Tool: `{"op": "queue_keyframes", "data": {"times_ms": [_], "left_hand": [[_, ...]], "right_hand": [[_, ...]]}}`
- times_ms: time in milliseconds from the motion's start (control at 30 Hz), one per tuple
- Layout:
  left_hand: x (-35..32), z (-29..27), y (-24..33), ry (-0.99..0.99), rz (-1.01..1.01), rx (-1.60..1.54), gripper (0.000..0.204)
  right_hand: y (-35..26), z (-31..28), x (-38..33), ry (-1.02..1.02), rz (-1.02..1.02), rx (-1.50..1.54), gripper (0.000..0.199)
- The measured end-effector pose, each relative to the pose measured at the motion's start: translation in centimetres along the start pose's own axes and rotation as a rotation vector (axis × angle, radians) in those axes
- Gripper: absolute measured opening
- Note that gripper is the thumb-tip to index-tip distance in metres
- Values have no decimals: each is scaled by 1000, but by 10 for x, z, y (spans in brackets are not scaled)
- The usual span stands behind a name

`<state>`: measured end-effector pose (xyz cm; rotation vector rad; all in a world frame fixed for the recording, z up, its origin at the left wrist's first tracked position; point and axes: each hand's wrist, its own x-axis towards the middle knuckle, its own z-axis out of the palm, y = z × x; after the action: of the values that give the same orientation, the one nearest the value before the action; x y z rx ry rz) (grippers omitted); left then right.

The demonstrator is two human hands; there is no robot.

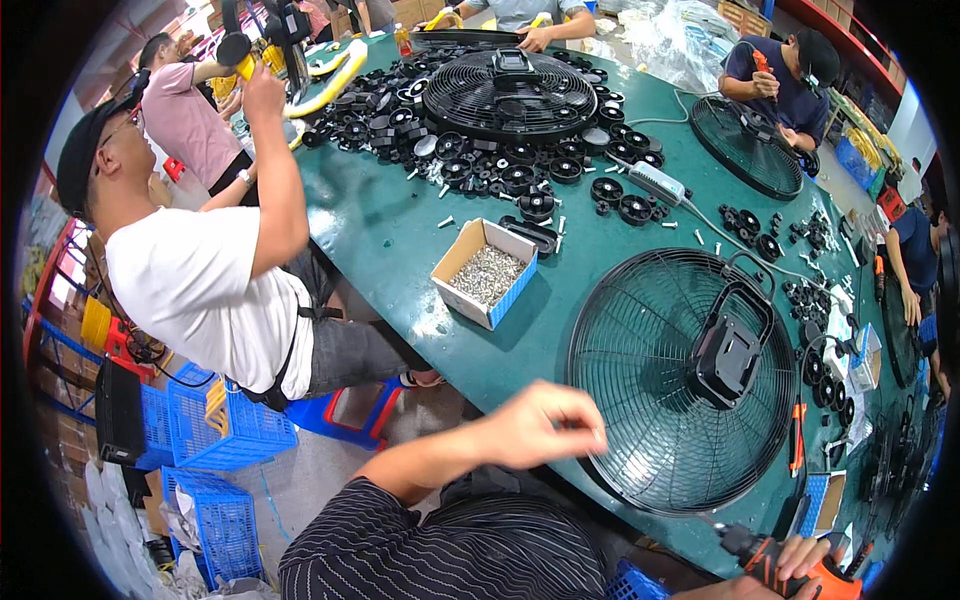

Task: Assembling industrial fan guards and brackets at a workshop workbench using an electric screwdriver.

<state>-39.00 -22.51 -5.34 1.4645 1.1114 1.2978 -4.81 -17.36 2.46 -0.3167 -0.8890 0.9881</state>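
We grip orange-black driver (pixel 766 563) in right hand (pixel 800 557); left hand (pixel 545 425) near black fan grille (pixel 650 390), screw box (pixel 465 303) on green table (pixel 385 270).

The fan guard (pixel 668 395) looks like metal wire, the tabletop (pixel 600 235) smooth and glossy.

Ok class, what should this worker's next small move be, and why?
Probably bring the drill over the hub of the fan: the right hand holds the drill off to one side, while the fan lies flat in front. Whether the left hand, near the fan, pinches anything, I can't tell.
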Motion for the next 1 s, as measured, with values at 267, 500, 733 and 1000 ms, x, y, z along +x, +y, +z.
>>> {"op": "queue_keyframes", "data": {"times_ms": [267, 500, 733, 1000], "left_hand": [[-9, 60, -4, -150, 355, 303, 15], [-14, 57, -2, -147, 361, 310, 17], [-10, 65, -4, -328, 315, 299, 21], [-8, 63, -1, -426, 228, 437, 21]], "right_hand": [[35, 43, -25, -289, 270, 246, 42], [37, 41, -34, -303, 318, 260, 42], [32, 38, -41, -306, 285, 138, 37], [37, 29, -44, -285, 278, 166, 39]]}}
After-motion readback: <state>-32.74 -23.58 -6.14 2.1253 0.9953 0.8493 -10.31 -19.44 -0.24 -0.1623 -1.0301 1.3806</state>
